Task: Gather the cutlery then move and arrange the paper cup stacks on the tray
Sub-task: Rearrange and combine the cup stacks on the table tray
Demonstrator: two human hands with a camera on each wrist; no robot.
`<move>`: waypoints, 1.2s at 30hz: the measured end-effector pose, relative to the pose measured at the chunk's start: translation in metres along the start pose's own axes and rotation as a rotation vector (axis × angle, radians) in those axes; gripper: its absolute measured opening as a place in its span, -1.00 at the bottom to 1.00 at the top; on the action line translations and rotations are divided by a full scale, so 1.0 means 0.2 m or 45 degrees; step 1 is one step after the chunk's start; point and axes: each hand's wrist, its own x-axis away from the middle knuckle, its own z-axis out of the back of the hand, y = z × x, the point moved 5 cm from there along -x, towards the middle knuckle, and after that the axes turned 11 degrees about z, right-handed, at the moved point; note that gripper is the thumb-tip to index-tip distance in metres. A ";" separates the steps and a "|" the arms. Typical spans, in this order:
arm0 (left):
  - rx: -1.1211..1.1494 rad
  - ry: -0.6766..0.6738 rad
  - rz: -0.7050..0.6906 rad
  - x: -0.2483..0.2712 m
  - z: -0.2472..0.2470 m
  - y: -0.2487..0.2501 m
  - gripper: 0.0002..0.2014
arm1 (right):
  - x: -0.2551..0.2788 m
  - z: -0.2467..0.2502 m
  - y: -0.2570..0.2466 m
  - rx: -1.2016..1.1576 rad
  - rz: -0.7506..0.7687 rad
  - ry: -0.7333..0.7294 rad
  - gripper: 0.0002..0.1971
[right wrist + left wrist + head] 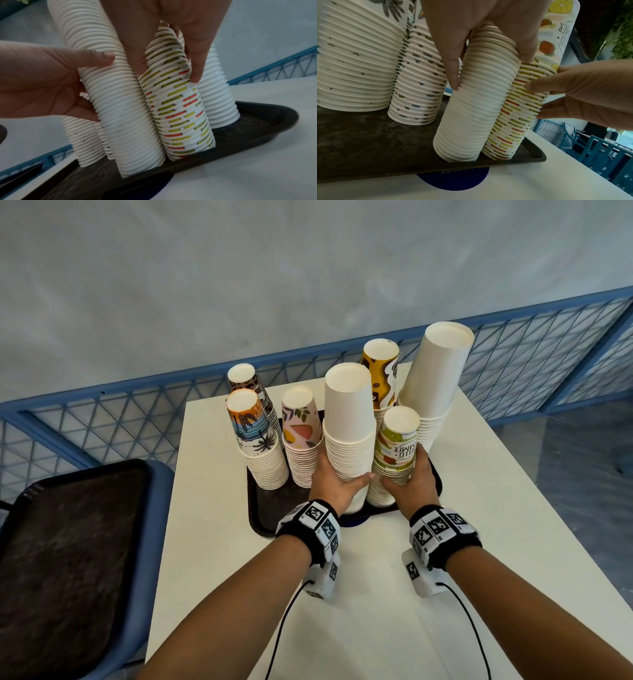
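Observation:
Several stacks of upturned paper cups stand on a dark tray (263, 518) on the white table. My left hand (337, 479) grips the plain white stack (347, 436) at the tray's near edge, thumb on its right side. That white stack (476, 108) leans a little, its base on the tray (368, 148). My right hand (409, 479) grips the fruit-print stack (397, 453) right beside it. In the right wrist view, fingers (137, 56) curl round the fruit-print stack (178, 108), which touches the white stack (120, 108). No cutlery is in view.
Further stacks fill the tray: palm-print (255, 440), pink leaf (303, 436), yellow-brown (380, 374) and a tall white one (431, 385) at the right. A second dark tray (68, 546) lies on a blue chair at the left. A blue mesh fence (513, 354) runs behind.

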 end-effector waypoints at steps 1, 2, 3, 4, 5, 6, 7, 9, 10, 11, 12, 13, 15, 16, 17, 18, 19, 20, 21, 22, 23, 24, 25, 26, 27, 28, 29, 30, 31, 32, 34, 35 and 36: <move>-0.013 -0.015 -0.002 0.00 -0.02 0.01 -0.07 | 0.00 0.02 0.02 0.023 0.004 0.003 -0.06; -0.025 -0.026 -0.004 0.00 -0.03 0.01 -0.08 | -0.01 0.03 0.03 0.037 0.005 0.002 -0.06; -0.033 -0.030 -0.011 0.00 -0.05 0.02 -0.09 | -0.01 0.04 0.03 0.046 0.012 0.001 -0.07; -0.040 -0.033 -0.017 0.00 -0.06 0.02 -0.10 | -0.01 0.06 0.04 0.053 0.018 -0.003 -0.07; -0.043 -0.033 -0.022 0.00 -0.06 0.03 -0.10 | -0.01 0.06 0.04 0.054 0.019 -0.012 -0.08; -0.043 -0.035 -0.020 0.00 -0.06 0.03 -0.09 | -0.02 0.07 0.05 0.050 0.023 -0.025 -0.08; -0.036 -0.047 -0.014 0.00 -0.06 0.03 -0.09 | -0.02 0.07 0.05 0.040 0.028 -0.042 -0.09; -0.033 -0.104 -0.004 0.00 -0.05 0.03 -0.07 | -0.02 0.06 0.06 0.029 0.035 -0.066 -0.09; -0.055 -0.137 -0.007 0.01 -0.04 0.02 -0.05 | -0.02 0.06 0.06 0.027 0.036 -0.070 -0.10; -0.095 -0.159 -0.009 0.01 -0.04 0.01 -0.05 | -0.01 0.06 0.06 0.025 0.034 -0.075 -0.09; -0.136 -0.156 -0.002 0.01 -0.02 -0.01 -0.08 | 0.00 0.05 0.06 0.019 0.034 -0.076 -0.09; -0.166 -0.117 0.011 0.02 0.00 -0.03 -0.14 | 0.01 0.04 0.08 0.011 0.004 -0.070 -0.08; -0.179 0.073 0.042 0.04 0.07 -0.07 -0.33 | 0.05 0.03 0.10 -0.028 -0.087 -0.036 -0.07; -0.173 0.197 0.027 0.05 0.12 -0.08 -0.40 | 0.07 0.03 0.11 -0.050 -0.131 -0.016 -0.09; -0.167 0.315 -0.015 0.06 0.16 -0.08 -0.45 | 0.10 0.02 0.11 -0.052 -0.179 0.002 -0.14; -0.163 0.412 -0.063 0.07 0.21 -0.07 -0.48 | 0.14 0.02 0.11 -0.034 -0.228 0.013 -0.21; -0.161 0.484 -0.109 0.07 0.24 -0.05 -0.49 | 0.18 0.02 0.10 0.006 -0.271 0.014 -0.30; -0.169 0.528 -0.144 0.07 0.28 -0.03 -0.48 | 0.22 0.02 0.09 0.053 -0.285 0.001 -0.40; -0.180 0.555 -0.177 0.06 0.30 0.00 -0.48 | 0.26 0.01 0.08 0.092 -0.294 -0.037 -0.50; -0.188 0.576 -0.209 0.05 0.33 0.03 -0.47 | 0.29 -0.01 0.06 0.123 -0.298 -0.103 -0.59; -0.192 0.601 -0.237 0.04 0.36 0.07 -0.47 | 0.33 -0.05 0.05 0.140 -0.307 -0.200 -0.66; -0.189 0.640 -0.265 0.04 0.39 0.10 -0.47 | 0.37 -0.09 0.03 0.145 -0.309 -0.312 -0.71; -0.185 0.698 -0.284 0.04 0.43 0.12 -0.47 | 0.40 -0.14 0.01 0.132 -0.303 -0.428 -0.74; -0.181 0.770 -0.288 0.03 0.47 0.14 -0.46 | 0.43 -0.19 -0.04 0.107 -0.275 -0.532 -0.75; -0.173 0.840 -0.268 0.02 0.50 0.15 -0.42 | 0.45 -0.24 -0.09 0.081 -0.227 -0.618 -0.74; -0.161 0.901 -0.231 0.01 0.54 0.16 -0.37 | 0.46 -0.29 -0.16 0.057 -0.165 -0.680 -0.71; -0.144 0.949 -0.187 -0.01 0.58 0.15 -0.31 | 0.46 -0.34 -0.22 0.031 -0.099 -0.712 -0.65; -0.123 0.972 -0.147 -0.03 0.61 0.14 -0.24 | 0.44 -0.38 -0.28 0.012 -0.046 -0.725 -0.57; -0.102 0.963 -0.108 -0.06 0.64 0.12 -0.17 | 0.42 -0.42 -0.33 0.001 -0.013 -0.728 -0.50; -0.087 0.928 -0.075 -0.09 0.66 0.11 -0.11 | 0.40 -0.46 -0.38 0.000 0.011 -0.736 -0.43; -0.087 0.808 -0.034 -0.16 0.68 0.09 -0.03 | 0.35 -0.55 -0.44 0.000 0.013 -0.732 -0.32; -0.093 0.737 -0.035 -0.19 0.69 0.08 -0.01 | 0.33 -0.59 -0.45 -0.011 -0.013 -0.703 -0.28; -0.092 0.658 -0.055 -0.21 0.69 0.07 -0.01 | 0.31 -0.62 -0.46 -0.026 -0.046 -0.649 -0.25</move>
